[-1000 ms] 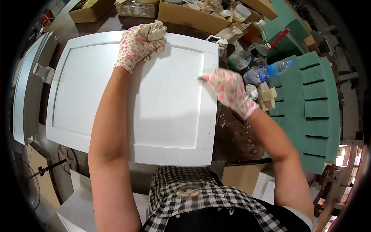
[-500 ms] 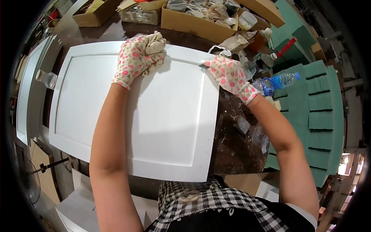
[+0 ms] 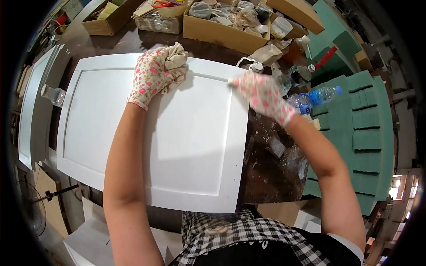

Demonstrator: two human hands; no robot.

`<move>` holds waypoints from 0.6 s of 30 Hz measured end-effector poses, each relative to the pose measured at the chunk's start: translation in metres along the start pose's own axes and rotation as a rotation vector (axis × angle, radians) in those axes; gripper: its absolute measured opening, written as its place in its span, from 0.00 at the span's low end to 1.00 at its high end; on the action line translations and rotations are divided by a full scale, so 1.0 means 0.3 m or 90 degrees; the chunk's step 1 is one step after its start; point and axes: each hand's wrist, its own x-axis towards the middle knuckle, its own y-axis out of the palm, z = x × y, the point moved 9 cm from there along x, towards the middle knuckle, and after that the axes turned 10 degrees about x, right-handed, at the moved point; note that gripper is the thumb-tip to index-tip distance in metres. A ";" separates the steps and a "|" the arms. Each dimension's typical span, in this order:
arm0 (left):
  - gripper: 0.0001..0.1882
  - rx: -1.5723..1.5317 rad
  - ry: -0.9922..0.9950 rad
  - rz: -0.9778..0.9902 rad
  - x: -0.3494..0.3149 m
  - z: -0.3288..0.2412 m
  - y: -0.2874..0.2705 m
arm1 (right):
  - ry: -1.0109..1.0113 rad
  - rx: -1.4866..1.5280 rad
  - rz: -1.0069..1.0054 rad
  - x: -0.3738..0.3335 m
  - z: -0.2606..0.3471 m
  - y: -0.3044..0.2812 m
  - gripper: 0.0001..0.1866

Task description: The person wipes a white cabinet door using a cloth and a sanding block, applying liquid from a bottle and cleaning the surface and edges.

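a beige rag (image 3: 174, 60) is gripped by the left hand (image 3: 153, 75) on the white door panel (image 3: 177, 146); the panel's far edge is touched by the right hand (image 3: 262, 95), fingers extended.

Smooth matt white door panel (image 3: 177, 133), beige cloth rag (image 3: 175, 60), cardboard boxes (image 3: 222, 33).
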 end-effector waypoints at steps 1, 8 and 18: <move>0.21 0.011 0.004 -0.006 -0.013 0.018 -0.012 | -0.028 0.038 0.031 -0.019 0.101 0.024 0.11; 0.22 0.046 0.033 -0.027 -0.010 0.008 0.005 | 0.036 -0.133 0.029 -0.061 0.171 0.013 0.13; 0.16 -0.072 -0.101 0.015 -0.214 0.045 -0.053 | 0.106 0.135 0.128 -0.193 0.422 -0.002 0.17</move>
